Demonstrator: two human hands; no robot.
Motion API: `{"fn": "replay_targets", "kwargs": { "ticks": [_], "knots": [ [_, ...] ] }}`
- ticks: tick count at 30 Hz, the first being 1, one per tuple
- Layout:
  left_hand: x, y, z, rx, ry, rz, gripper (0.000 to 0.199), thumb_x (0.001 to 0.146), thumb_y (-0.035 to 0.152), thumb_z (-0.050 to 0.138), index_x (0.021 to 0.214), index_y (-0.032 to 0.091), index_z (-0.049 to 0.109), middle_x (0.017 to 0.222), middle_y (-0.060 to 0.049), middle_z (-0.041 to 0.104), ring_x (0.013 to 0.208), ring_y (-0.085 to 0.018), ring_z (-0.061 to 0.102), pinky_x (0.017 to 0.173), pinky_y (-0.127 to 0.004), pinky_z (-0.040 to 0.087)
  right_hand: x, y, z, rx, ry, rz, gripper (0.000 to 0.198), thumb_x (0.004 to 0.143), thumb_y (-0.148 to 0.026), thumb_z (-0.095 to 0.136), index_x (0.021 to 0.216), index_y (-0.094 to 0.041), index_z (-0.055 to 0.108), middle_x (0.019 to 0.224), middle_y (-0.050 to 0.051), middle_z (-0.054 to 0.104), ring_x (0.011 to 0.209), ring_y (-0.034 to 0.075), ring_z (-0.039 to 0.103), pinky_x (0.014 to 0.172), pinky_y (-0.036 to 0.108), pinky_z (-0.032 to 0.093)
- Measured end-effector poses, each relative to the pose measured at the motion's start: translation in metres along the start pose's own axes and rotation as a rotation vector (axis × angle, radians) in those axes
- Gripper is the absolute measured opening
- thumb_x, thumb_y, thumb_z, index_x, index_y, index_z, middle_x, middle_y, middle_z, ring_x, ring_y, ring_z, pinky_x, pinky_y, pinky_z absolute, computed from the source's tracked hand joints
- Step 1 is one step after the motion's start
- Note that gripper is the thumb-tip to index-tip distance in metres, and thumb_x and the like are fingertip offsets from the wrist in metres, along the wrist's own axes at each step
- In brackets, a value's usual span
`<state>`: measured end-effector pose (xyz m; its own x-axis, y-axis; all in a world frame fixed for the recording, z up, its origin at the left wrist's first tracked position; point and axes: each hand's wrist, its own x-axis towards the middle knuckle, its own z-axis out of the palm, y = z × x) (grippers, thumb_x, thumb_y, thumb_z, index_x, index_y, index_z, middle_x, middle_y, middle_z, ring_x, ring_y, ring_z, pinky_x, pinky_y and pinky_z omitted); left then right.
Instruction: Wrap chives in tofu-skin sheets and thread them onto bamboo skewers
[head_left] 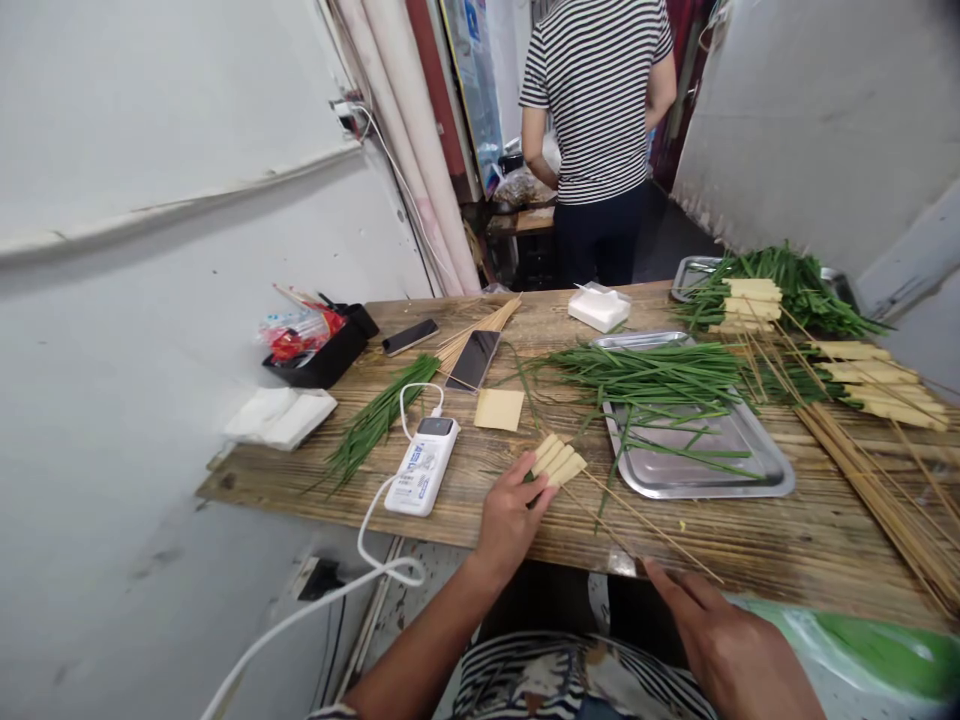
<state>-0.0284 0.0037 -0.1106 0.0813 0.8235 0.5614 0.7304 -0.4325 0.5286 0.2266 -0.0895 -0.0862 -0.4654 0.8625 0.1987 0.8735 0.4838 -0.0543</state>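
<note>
My left hand point(514, 510) is closed around a row of pale yellow tofu-skin rolls point(559, 461), with a bit of green showing at their left end. Two thin bamboo skewers point(652, 523) run from the rolls toward the lower right. At the table's front edge, my right hand point(724, 630) has its fingertips at the end of the nearer skewer, the fingers partly curled. One flat square tofu sheet point(499, 409) lies just beyond my left hand. To the right, long green chives point(652, 372) lie across a metal tray point(705, 485).
Finished skewered rolls point(881, 385) and a bundle of skewers point(877, 490) occupy the right side. A white power bank point(424, 468) with a cable, phones point(474, 360), more chives point(382, 415) and a black box point(322, 350) are at left. A person point(600, 110) stands beyond the table.
</note>
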Motion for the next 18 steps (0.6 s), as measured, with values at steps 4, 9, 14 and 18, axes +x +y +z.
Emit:
{"fn": "replay_targets", "kwargs": {
  "ticks": [4,9,14,18],
  "knots": [
    [0.002,0.001,-0.001,0.022,0.007,0.014,0.013,0.083,0.023,0.064,0.090,0.017,0.073,0.114,-0.013,0.066,0.104,-0.023,0.065,0.090,-0.040,0.055,0.002,-0.001,0.005,0.029,0.012,0.013,0.054,0.077,-0.005,0.037,0.126,-0.018,0.055,0.098,0.007,0.068,0.054,0.012,0.063,0.047,0.023,0.052],
    [0.002,0.001,-0.001,0.009,0.009,0.010,0.013,0.081,0.022,0.065,0.091,0.017,0.073,0.113,-0.013,0.067,0.104,-0.023,0.064,0.092,-0.040,0.054,0.004,0.000,0.011,0.043,0.003,-0.008,0.053,0.079,-0.003,0.036,0.126,-0.019,0.055,0.094,0.005,0.068,0.050,0.010,0.061,0.046,0.021,0.050],
    [0.000,-0.001,0.000,0.011,-0.006,0.000,0.013,0.081,0.021,0.066,0.092,0.018,0.073,0.115,-0.012,0.066,0.107,-0.024,0.063,0.093,-0.042,0.054,0.004,-0.002,0.013,0.049,0.002,0.035,0.055,0.078,-0.003,0.039,0.128,-0.023,0.053,0.093,0.003,0.067,0.053,0.010,0.062,0.047,0.019,0.049],
    [0.000,-0.001,0.001,0.005,0.003,-0.014,0.014,0.080,0.020,0.066,0.092,0.018,0.073,0.115,-0.012,0.066,0.107,-0.024,0.063,0.093,-0.042,0.053,0.007,-0.003,0.015,0.058,-0.028,0.021,0.056,0.078,-0.001,0.039,0.130,-0.020,0.052,0.092,0.004,0.066,0.052,0.010,0.060,0.048,0.018,0.048]
  ]
}}
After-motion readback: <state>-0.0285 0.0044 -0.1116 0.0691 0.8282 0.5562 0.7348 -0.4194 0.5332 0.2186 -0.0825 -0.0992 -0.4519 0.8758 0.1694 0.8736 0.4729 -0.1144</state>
